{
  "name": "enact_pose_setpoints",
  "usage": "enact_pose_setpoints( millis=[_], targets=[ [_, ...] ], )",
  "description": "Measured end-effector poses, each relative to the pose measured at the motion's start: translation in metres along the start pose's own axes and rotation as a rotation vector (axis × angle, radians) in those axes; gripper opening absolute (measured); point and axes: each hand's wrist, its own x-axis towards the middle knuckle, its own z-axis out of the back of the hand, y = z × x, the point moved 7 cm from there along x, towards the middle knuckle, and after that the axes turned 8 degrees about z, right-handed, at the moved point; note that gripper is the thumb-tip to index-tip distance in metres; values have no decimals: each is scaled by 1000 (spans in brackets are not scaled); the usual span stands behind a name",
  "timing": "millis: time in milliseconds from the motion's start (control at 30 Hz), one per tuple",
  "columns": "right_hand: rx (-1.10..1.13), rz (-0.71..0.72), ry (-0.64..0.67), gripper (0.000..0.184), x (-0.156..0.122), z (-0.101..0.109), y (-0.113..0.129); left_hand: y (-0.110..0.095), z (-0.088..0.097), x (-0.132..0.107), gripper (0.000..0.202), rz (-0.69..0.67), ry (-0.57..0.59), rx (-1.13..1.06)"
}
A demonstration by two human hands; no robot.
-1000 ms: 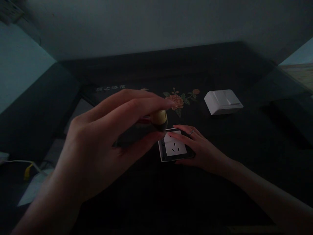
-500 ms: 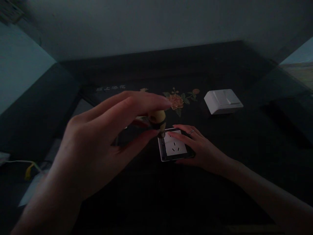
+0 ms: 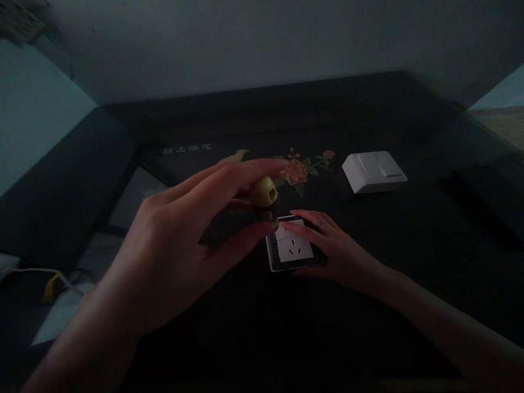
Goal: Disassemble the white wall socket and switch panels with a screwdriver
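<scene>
My left hand (image 3: pixel 180 251) is raised above the dark table and pinches a screwdriver by its yellow and black handle (image 3: pixel 264 196), the handle's end turned toward me over the top edge of a white wall socket (image 3: pixel 291 248). The socket lies flat on the table. My right hand (image 3: pixel 331 245), a ring on one finger, rests on the socket's right side with fingers laid across it, holding it down. The screwdriver's shaft and tip are hidden behind the handle and my fingers.
A white switch plate (image 3: pixel 373 171) lies at the back right. A flower print (image 3: pixel 297 170) and pale lettering (image 3: pixel 187 148) mark the dark table top. White and yellow cables (image 3: pixel 45 278) lie off the left edge. The scene is very dim.
My left hand has shifted slightly right and turned the screwdriver handle so its end faces me. The right hand and socket stay put.
</scene>
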Motion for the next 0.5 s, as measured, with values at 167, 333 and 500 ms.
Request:
enact_pose_setpoints(
  millis=[167,333,500],
  targets=[
    [3,-7,4,81,0,0,-1,-4,2,0,39,-69,-105,23],
    [0,12,-17,80,-1,0,-1,-9,4,-2,30,-123,-173,102],
    [1,2,-3,80,1,0,0,-3,3,-1,44,-54,-23,5]
  ],
)
